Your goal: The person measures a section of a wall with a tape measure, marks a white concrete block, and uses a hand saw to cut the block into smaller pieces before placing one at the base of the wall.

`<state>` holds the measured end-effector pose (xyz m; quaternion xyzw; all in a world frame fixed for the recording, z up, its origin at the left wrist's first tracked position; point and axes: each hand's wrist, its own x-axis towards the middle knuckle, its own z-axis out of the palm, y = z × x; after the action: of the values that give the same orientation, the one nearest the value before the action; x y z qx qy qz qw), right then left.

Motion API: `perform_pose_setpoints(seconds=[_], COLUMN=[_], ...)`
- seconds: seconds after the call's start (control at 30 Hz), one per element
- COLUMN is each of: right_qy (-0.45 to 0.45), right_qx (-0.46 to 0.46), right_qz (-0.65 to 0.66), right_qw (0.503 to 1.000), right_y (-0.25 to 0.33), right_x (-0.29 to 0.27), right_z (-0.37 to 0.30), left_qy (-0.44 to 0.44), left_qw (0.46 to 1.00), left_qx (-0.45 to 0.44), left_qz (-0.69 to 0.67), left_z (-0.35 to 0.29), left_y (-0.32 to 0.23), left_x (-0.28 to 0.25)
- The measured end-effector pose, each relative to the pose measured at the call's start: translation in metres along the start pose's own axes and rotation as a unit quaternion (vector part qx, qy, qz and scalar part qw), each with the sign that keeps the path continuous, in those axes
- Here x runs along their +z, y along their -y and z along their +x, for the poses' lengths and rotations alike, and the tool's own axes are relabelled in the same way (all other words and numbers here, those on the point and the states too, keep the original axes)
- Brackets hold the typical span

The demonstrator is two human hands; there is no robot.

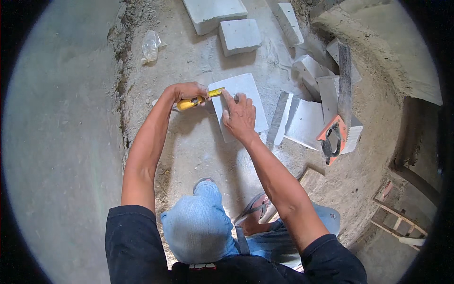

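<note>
Using the middle of the view as the clock centre: way over at 9 o'clock there's a smooth grey floor (66,132). Crumpled clear plastic bag (151,46) sits around 11. Also at 11 but closer in, the left hand (189,91) is gripping a yellow tape measure (187,103), with a short bit of blade pulled out toward 3 o'clock. There are dark marks on that blade, too tiny to read. Down at 6, the black shirt (146,246) has a small red and white print, also unreadable from here.

Between 12 and 1 is the pale block (248,87) itself, flat on the dusty ground, tape end lying over its upper left part. The right hand (240,115) rests on it, loosely open, index finger stretched out to the tape's tip.

Further right, cut block pieces (302,119) pile up around 2 to 3, with an orange-and-black-handled saw (344,94) leaning there, blade toward 12. Wooden frame (399,220) at 4.
</note>
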<state>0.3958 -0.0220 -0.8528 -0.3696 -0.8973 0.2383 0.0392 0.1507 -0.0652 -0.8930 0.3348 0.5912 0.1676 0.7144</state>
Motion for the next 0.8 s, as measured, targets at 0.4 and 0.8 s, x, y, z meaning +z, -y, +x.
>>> perform_pose_setpoints(seconds=[0.4,0.8], right_qy=[0.026,0.047], right_qx=[0.011,0.013], right_qz=[-0.003,-0.01], right_qw=[1.0,0.999], right_y=[-0.002,-0.003], right_x=[-0.003,-0.004], right_z=[0.005,0.008], left_qy=[0.02,0.046], left_qw=[0.999,0.995], left_qx=[0.013,-0.061], left_qz=[-0.035,-0.06], left_z=[0.004,-0.004], left_y=[0.004,-0.013], left_x=[-0.004,-0.012])
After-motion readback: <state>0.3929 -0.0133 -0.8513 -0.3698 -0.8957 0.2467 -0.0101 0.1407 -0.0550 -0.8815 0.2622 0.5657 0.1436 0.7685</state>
